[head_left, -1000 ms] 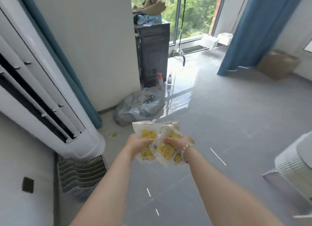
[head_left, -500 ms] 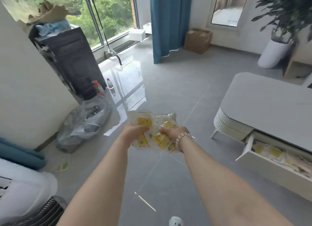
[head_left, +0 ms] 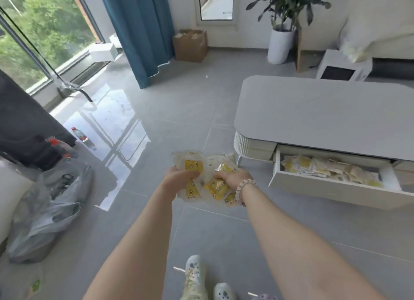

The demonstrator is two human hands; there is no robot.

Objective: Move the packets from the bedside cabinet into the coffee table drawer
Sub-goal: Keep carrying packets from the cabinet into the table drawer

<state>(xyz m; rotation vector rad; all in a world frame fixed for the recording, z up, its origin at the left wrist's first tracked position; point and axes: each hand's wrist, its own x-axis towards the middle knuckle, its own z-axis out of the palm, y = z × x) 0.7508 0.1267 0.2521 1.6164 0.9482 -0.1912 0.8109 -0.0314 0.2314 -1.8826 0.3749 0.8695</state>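
Observation:
A bunch of clear packets (head_left: 207, 168) with yellow printed labels is held in front of me, over the grey floor. My left hand (head_left: 177, 179) grips the bunch from the left and my right hand (head_left: 234, 179), with a bead bracelet at the wrist, grips it from the right. To the right stands the white coffee table (head_left: 324, 111) with its drawer (head_left: 331, 191) pulled open. Several similar packets (head_left: 329, 168) lie inside the drawer. The bedside cabinet is out of view.
A grey plastic bag (head_left: 51, 210) lies on the floor at the left beside a dark cabinet (head_left: 24, 124) and a bottle (head_left: 81, 137). A blue curtain (head_left: 141, 30), a cardboard box (head_left: 190, 45) and a potted plant (head_left: 281, 39) stand at the back. My feet (head_left: 197, 279) are below.
The view has swung to the right, from the air conditioner and wall to the coffee table with its open drawer. Both hands keep their hold on the packets.

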